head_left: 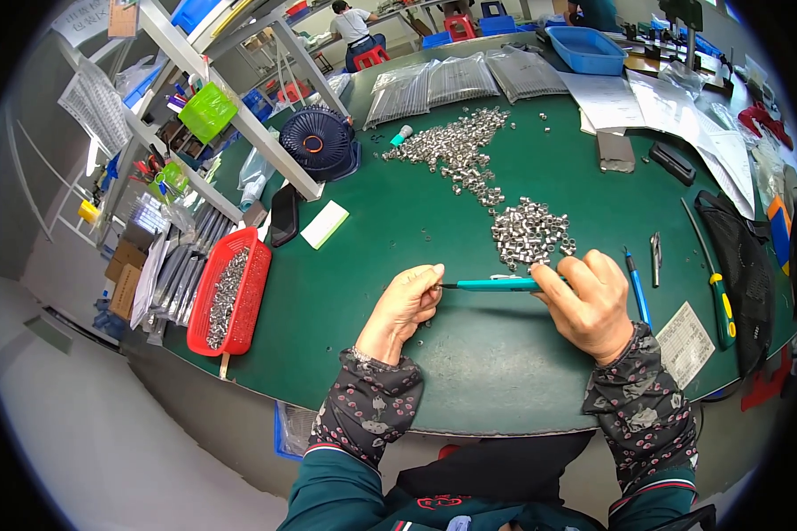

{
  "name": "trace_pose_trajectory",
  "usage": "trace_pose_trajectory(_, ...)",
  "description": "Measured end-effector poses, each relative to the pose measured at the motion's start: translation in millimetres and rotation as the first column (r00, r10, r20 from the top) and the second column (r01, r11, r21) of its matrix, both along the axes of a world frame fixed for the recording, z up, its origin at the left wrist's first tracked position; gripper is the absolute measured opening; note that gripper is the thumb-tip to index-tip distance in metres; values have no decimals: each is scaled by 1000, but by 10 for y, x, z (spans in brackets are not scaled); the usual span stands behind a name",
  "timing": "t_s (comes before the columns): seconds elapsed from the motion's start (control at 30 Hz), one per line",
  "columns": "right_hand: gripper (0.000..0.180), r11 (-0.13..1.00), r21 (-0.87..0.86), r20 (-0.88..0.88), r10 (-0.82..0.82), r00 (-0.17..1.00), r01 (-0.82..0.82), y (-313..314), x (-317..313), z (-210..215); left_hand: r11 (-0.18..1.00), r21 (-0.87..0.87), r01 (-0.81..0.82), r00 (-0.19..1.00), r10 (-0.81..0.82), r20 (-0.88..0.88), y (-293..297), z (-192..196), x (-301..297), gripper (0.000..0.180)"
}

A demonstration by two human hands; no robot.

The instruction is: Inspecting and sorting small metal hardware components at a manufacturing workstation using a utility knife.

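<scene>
My right hand [591, 301] grips a teal pen-shaped tool [496, 284] that lies level, its thin metal tip pointing left. My left hand [407, 305] is closed at that tip, fingers pinched on something too small to make out, probably one of the small metal sleeves. Both hands hover over the green table [469, 363] near its front edge. Just beyond the tool lies a heap of small silver metal sleeves [529, 232], and a longer scatter of the same parts [456, 146] stretches toward the back.
A red basket [255, 292] of metal parts hangs at the left edge. A dark fan [317, 142], a white pad [324, 224], clear bags [456, 81], a blue bin [586, 49], papers [673, 106], a blue pen [636, 285] and a green-yellow screwdriver [723, 305] lie around. A person [356, 26] sits far back.
</scene>
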State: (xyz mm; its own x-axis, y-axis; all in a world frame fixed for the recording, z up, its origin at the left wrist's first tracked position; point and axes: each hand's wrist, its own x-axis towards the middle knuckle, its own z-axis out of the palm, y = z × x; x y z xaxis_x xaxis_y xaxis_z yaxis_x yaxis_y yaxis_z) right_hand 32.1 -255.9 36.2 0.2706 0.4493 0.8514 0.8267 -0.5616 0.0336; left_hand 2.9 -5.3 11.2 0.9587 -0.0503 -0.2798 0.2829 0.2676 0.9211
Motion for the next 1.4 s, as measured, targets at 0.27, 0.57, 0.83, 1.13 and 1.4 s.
trace_pose_trajectory(0.27, 29, 987, 155, -572, 132, 809, -52, 4, 19, -118, 941, -314, -127, 959, 197, 205, 15, -50, 10, 17)
trace_pose_trajectory(0.57, 27, 975, 221, -804, 198, 560, -27, 17, 60, -181, 934, -342, -98, 936, 204, 287, -21, -60, 23, 12)
trace_pose_trajectory(0.83, 24, 969, 244, -883, 240, 403, -43, 5, 66, -158, 956, -281, -89, 928, 182, 326, -49, -54, 8, 12)
trace_pose_trajectory(1.13, 27, 989, 139, -746, 79, 661, 39, 26, 2, -129, 957, -251, -145, 937, 214, 276, -42, -74, 13, 13)
trace_pose_trajectory(1.4, 28, 993, 116, -412, 43, 910, 6, 50, -22, -88, 941, -286, -181, 945, 247, 216, -45, -78, 3, 16)
